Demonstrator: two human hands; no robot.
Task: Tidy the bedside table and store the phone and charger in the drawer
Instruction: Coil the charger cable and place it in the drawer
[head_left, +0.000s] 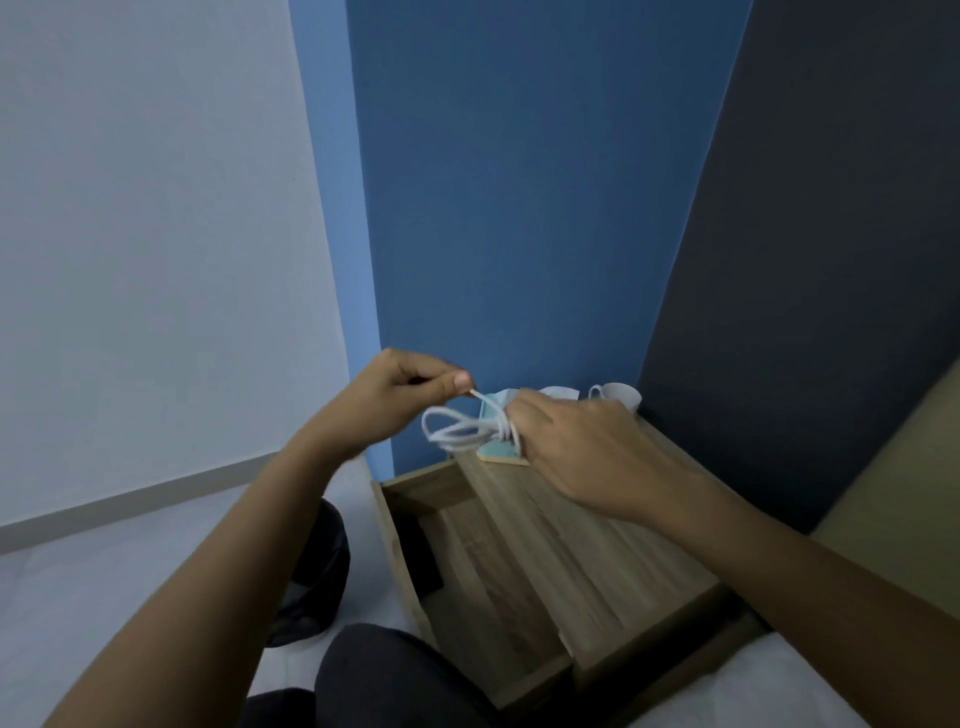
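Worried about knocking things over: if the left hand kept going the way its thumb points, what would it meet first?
Probably the right hand gripping the cable; the left hand pinches its end. Depth unclear.
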